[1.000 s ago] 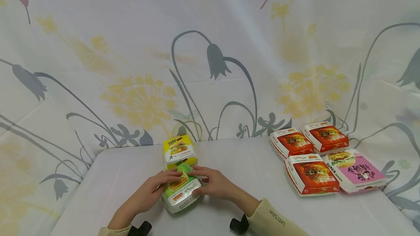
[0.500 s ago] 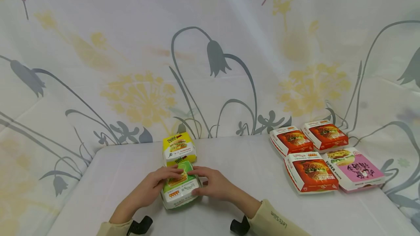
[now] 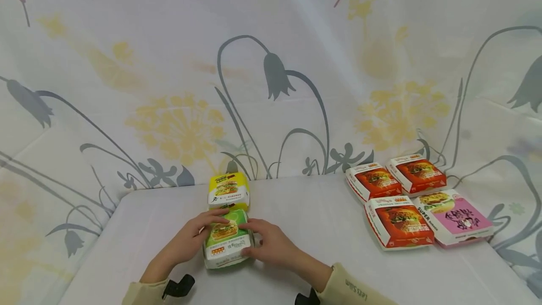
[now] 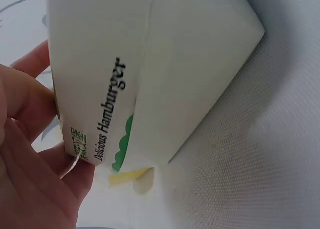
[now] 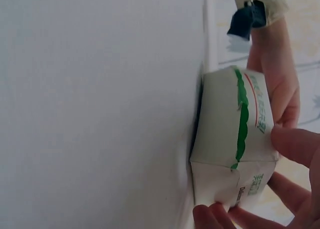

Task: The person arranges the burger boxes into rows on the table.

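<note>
- Green hamburger box (image 3: 226, 238): pinched between left hand (image 3: 192, 239) and right hand (image 3: 268, 247), fingers curled on its sides.
- Yellow hamburger box (image 3: 229, 191): touching at 12 o'clock.
- Bare tablecloth (image 3: 313, 220): 3 o'clock.

The green burger box (image 3: 227, 237), tilted a second ago, now sits flat on the tabletop (image 3: 322, 229). Both hands have squared it up at 6 o'clock of the yellow box (image 3: 229, 191).

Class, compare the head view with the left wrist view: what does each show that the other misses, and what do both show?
Head only: the yellow box, three orange boxes, a pink box, the flowered cloth and the right hand. Left wrist only: "Delicious Hamburger" printed on the green box's side. Both: the left hand holding that box on the table.
</note>
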Demonstrator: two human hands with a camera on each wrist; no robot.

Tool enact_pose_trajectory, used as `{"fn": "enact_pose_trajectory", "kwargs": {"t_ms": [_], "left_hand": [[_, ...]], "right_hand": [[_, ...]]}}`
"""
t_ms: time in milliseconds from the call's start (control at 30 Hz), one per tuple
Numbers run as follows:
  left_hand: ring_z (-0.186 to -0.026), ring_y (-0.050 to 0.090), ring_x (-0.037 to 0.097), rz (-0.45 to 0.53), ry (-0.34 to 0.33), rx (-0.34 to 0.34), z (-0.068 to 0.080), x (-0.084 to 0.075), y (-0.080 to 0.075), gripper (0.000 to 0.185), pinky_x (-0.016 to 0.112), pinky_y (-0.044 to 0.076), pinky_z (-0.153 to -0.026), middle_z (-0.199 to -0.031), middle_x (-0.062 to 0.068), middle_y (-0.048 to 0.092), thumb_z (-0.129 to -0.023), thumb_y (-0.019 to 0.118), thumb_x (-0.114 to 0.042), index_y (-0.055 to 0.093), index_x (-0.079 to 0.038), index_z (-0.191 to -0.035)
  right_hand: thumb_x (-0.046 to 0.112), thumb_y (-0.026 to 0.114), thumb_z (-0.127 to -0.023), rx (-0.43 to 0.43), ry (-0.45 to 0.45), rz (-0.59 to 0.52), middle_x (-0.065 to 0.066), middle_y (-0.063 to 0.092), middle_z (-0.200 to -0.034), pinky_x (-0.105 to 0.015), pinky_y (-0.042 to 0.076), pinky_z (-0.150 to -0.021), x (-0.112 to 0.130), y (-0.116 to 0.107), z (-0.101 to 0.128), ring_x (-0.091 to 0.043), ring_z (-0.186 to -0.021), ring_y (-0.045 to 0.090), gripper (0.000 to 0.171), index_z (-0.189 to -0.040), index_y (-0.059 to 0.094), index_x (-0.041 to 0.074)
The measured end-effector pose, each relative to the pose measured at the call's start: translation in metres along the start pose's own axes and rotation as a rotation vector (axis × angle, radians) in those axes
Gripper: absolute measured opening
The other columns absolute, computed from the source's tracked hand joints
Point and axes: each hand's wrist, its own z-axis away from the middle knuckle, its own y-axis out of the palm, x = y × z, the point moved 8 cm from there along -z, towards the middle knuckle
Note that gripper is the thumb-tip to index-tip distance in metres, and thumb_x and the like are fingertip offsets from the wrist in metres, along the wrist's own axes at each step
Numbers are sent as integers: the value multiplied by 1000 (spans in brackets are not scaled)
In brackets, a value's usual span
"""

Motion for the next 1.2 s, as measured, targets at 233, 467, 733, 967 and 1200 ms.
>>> {"fn": "enact_pose_trajectory", "kwargs": {"t_ms": [233,467,733,967,1200], "left_hand": [[-135,45,31,-69,44,-69,1,-4,-4,37,61,35,-105,-141,0,57,-100,51,4,70,-22,-119],[-132,49,27,-107,91,-82,5,-12,-2,26,55,42,-103,-137,-2,60,-95,67,-11,70,-18,-120],[-135,47,28,-141,58,-36,4,-11,5,37,55,40,-105,-138,-5,59,-88,74,-37,70,-22,-121],[-133,48,27,-138,53,-43,5,-12,3,37,55,40,-104,-138,-5,59,-87,76,-36,71,-22,-120],[-135,47,26,-119,54,-45,5,-8,5,36,55,39,-106,-138,-7,58,-87,76,-36,70,-24,-121]], "right_hand": [[34,71,-92,-45,58,35,-14,48,-147,-52,41,-106,8,4,6,-33,-136,44,51,-139,59,19],[35,72,-91,-106,86,73,-14,49,-146,-54,41,-105,13,7,9,-34,-133,47,51,-137,60,17],[41,70,-92,-136,72,109,-12,51,-144,-52,41,-105,10,8,8,-31,-132,48,56,-140,58,16],[31,69,-94,-163,21,50,-8,56,-139,-46,48,-99,10,-14,8,-28,-128,52,50,-138,58,10],[24,66,-96,-202,40,7,-10,57,-138,-46,53,-92,-4,-43,12,-30,-120,57,45,-138,58,9]]}}
